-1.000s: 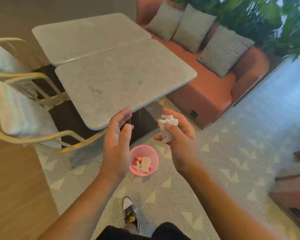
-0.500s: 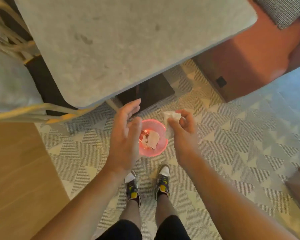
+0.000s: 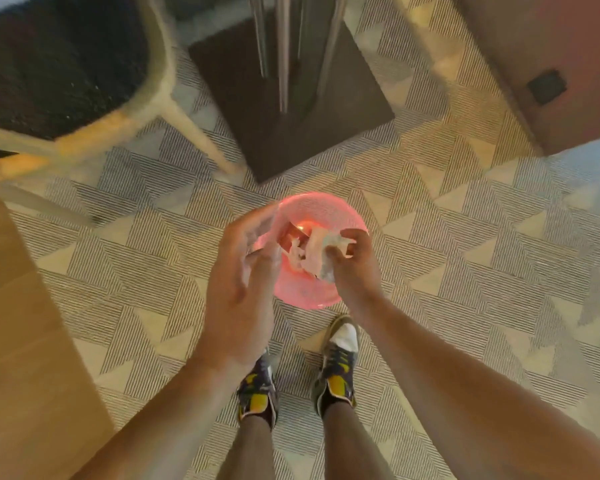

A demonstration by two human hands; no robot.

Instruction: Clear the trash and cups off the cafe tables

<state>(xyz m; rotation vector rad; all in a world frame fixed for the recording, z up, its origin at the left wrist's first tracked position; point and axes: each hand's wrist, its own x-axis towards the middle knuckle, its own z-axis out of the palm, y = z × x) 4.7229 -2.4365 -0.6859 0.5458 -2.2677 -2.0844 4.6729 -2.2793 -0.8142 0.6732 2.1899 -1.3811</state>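
While the crumpled napkin (image 3: 338,241) is pinched in the curled fingers of the right hand (image 3: 355,268) over the mouth of the pink bin (image 3: 305,292), the left hand (image 3: 239,292) hovers at the bin's left rim, fingers loose, holding nothing. Just behind the bin are the person's shoes (image 3: 336,368) on the patterned carpet (image 3: 465,254), and beyond it is a dark table base (image 3: 291,126).

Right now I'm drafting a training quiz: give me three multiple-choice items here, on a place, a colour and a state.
1. Where does the bin stand? A. on the patterned floor, ahead of the shoes; B. on a chair seat; C. on a tabletop.
2. What colour is the bin? A. blue; B. pink; C. green.
3. What is the right hand doing? A. lying flat and empty; B. holding a cup; C. gripping a crumpled napkin.
Answers: 1 A, floor pattern surrounds it; 2 B, its wall is pink; 3 C, it clutches white paper.
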